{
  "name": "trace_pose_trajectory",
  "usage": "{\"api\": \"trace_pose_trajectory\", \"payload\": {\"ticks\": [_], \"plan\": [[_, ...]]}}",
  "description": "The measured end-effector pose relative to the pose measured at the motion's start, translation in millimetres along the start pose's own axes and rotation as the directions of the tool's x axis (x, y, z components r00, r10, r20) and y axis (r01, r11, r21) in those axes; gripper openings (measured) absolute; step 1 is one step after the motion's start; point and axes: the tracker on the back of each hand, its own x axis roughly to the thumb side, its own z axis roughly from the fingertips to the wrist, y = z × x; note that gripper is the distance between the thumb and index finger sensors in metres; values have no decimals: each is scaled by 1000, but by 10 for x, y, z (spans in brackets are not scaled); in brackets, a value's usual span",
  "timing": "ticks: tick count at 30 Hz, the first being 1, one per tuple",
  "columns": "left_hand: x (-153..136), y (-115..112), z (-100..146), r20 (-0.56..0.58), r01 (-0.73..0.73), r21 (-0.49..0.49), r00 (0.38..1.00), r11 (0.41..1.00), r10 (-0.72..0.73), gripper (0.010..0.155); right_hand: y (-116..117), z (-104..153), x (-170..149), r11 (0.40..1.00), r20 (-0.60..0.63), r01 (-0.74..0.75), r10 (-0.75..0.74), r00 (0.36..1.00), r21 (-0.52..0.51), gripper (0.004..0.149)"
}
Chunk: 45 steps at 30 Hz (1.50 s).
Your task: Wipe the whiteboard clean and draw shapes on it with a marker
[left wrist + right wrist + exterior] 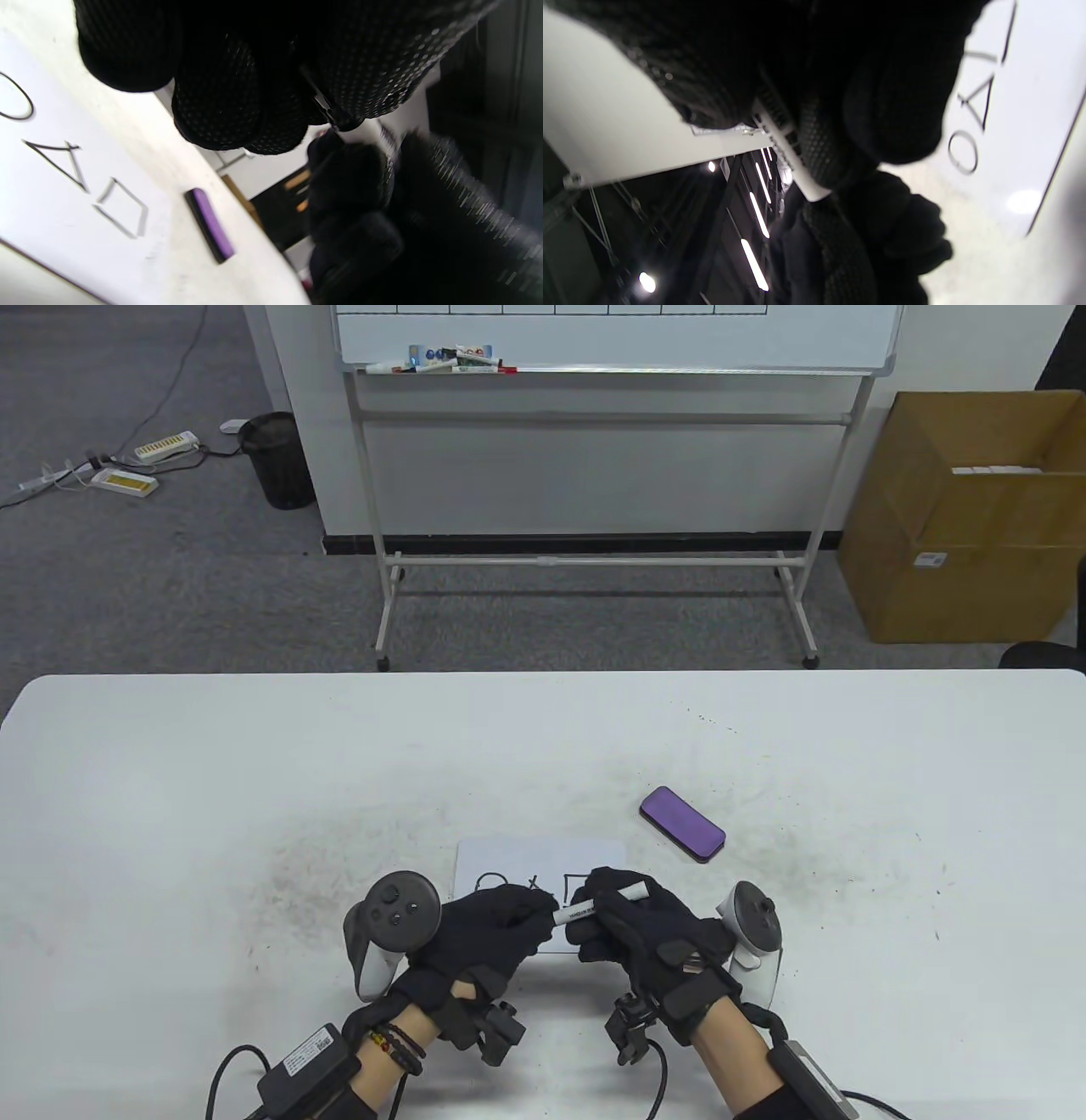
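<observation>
A small whiteboard (pixel 543 857) lies flat on the table near the front edge, with a circle, a triangle and a square drawn on it in black (pixel 63 169). Both hands hover just above its near side. My right hand (pixel 604 923) grips the white marker (pixel 594 904) around its barrel. My left hand (pixel 536 914) pinches the marker's left end, fingertips curled against it; that end is hidden inside the glove. In the right wrist view the marker (pixel 789 161) runs from my right fingers into the left hand. A purple eraser (pixel 682 824) lies on the table to the right of the board.
The white table (pixel 254 780) is smudged grey around the board. Behind it stand a large wheeled whiteboard (pixel 611 339) with markers on its tray, a cardboard box (pixel 967 517) at the right, and a black bin (pixel 280 458) with power strips at the left.
</observation>
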Motion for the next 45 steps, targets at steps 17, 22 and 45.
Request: {"api": "trace_pose_trajectory", "payload": {"ticks": [17, 22, 45], "plan": [[174, -121, 114, 86, 457, 97, 881, 884, -465, 50, 62, 34, 141, 761, 186, -646, 643, 743, -52, 78], [100, -15, 98, 50, 464, 95, 881, 881, -470, 50, 20, 51, 382, 624, 182, -773, 778, 601, -116, 83], [-930, 947, -378, -432, 743, -66, 580, 666, -691, 50, -379, 256, 299, 353, 113, -914, 935, 337, -201, 84]]}}
